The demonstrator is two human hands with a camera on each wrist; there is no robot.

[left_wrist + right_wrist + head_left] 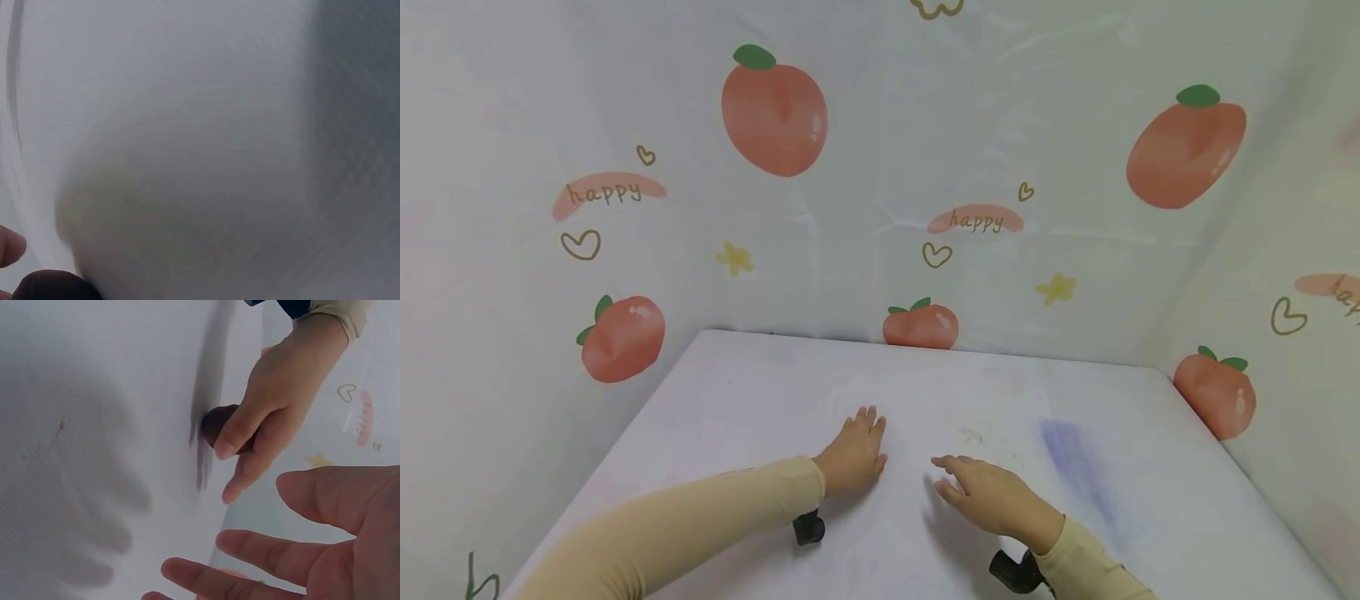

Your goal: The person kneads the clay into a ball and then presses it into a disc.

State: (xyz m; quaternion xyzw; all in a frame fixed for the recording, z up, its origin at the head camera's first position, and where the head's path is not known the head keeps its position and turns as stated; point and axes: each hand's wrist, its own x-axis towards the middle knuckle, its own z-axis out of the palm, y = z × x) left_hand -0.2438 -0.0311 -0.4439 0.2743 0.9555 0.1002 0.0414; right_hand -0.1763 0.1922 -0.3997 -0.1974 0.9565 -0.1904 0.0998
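My left hand (853, 454) lies palm down, its fingers straight and a little spread. In the right wrist view a dark brown rounded thing (215, 425) shows beneath that hand, beside the thumb; the hand hides it from the head view, and its kind cannot be told. A dark rounded shape (53, 287) is at the lower left edge of the left wrist view, near a fingertip (11, 247). To the right, my right hand (992, 496) hovers above the table with fingers loosely extended and holds nothing.
The white table (752, 400) carries a blue-purple smear (1078, 467) on the right and a faint brownish mark (972, 435) near the middle. A pale curtain (865, 167) printed with peaches stands behind it and along both sides. Black cameras (808, 527) hang under the wrists.
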